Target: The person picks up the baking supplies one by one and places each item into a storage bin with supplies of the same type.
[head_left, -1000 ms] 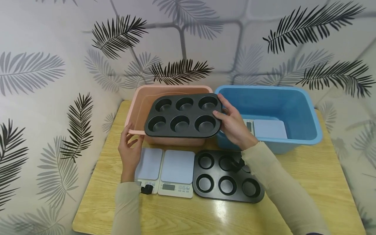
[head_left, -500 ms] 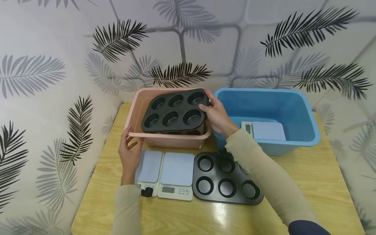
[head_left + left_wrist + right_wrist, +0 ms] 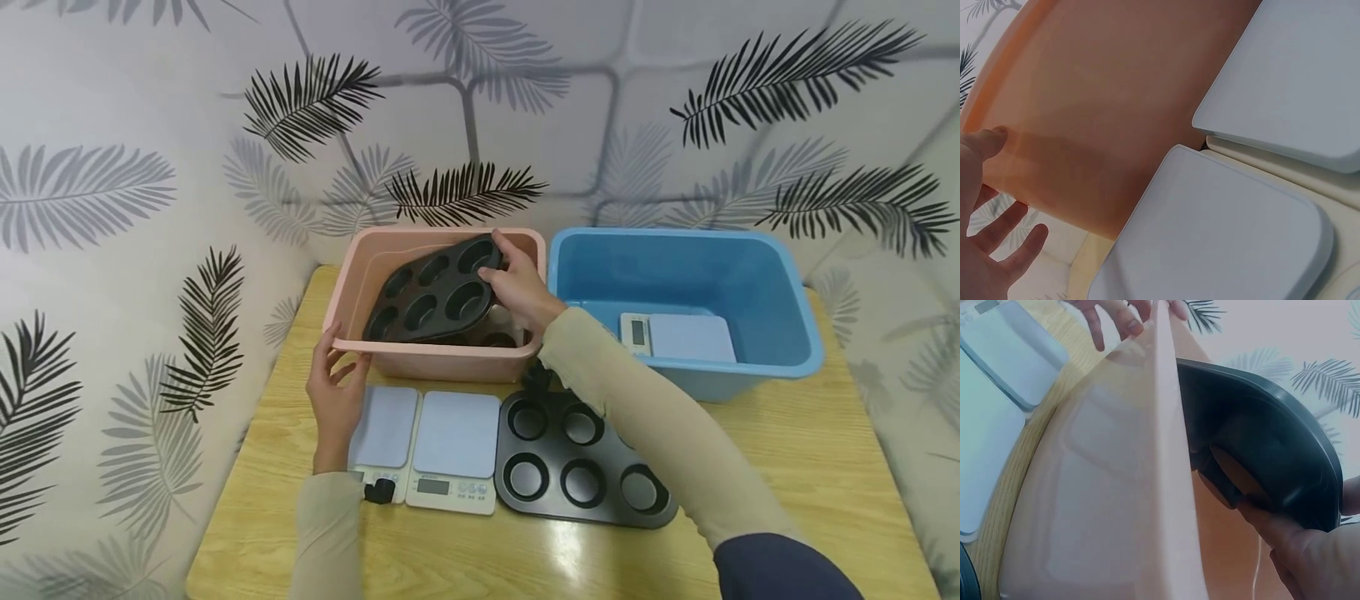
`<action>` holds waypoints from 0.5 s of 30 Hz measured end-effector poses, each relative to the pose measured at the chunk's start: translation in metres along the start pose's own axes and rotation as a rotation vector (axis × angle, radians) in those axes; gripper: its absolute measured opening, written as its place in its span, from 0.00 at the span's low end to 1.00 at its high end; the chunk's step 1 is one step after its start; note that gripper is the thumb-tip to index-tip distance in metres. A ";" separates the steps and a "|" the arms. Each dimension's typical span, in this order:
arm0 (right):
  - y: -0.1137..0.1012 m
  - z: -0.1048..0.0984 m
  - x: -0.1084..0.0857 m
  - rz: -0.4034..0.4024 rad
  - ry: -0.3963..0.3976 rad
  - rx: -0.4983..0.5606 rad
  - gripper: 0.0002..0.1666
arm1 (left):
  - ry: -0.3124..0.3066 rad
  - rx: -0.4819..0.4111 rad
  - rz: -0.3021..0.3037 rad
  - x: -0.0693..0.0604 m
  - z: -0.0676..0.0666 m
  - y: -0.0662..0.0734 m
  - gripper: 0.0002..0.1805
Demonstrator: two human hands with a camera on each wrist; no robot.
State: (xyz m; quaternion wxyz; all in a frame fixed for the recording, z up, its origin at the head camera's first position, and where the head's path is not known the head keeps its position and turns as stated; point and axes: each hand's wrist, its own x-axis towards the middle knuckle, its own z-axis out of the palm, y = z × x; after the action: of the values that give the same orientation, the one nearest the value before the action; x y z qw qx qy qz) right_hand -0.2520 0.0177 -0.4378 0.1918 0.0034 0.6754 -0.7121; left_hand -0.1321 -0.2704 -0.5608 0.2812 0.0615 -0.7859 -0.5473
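Head view: right hand (image 3: 519, 287) grips the muffin tin (image 3: 442, 287) by its right end, thumb on top; tin tilted in the mouth of the pink bin (image 3: 450, 363), left end lower. Left hand (image 3: 335, 392) pinches the pink bin's rim at its front left corner, apart from the tin's grip point. Worktop (image 3: 247, 517) is light, wood-grained. Two kitchen scales (image 3: 456, 433) lie side by side in front of the pink bin; a second tin (image 3: 553, 471) lies to its front right, partly under the right sleeve (image 3: 645, 417). Blue bin (image 3: 660, 271) stands just right of the pink bin, a third scale (image 3: 692, 337) inside. Pale wall covering (image 3: 540, 108) behind, printed with grey and black fronds. Muffin tin: black, six round cups, rounded corners. Left wrist view: left hand at the pink bin's edge, several fingers loosely spread outside it. Right wrist view: right hand's finger supports the tin from below, beyond the pink bin's rim; underside dark, faintly glossy.
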 end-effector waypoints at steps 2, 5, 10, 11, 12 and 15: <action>0.000 0.001 0.003 0.003 0.008 -0.003 0.46 | 0.002 -0.011 0.003 0.001 0.001 0.000 0.36; 0.003 0.002 0.007 0.013 0.018 -0.007 0.47 | 0.010 -0.022 0.005 0.002 0.003 -0.002 0.36; 0.009 0.006 0.012 0.020 0.037 -0.022 0.47 | 0.012 -0.022 -0.003 0.001 0.003 -0.002 0.35; 0.010 0.007 0.013 0.023 0.040 -0.018 0.48 | 0.013 -0.025 -0.006 0.001 0.003 -0.002 0.35; 0.011 0.008 0.014 0.028 0.041 -0.017 0.48 | 0.014 -0.026 -0.009 0.002 0.003 -0.002 0.35; 0.013 0.010 0.015 0.044 0.045 0.005 0.49 | 0.007 -0.028 -0.016 0.002 0.003 -0.001 0.36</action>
State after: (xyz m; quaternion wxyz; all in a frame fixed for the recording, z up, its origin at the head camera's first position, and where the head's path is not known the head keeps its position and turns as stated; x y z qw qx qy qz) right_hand -0.2595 0.0037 -0.4529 0.1920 0.0347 0.6776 -0.7091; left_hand -0.1353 -0.2692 -0.5611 0.2804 0.0658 -0.7767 -0.5601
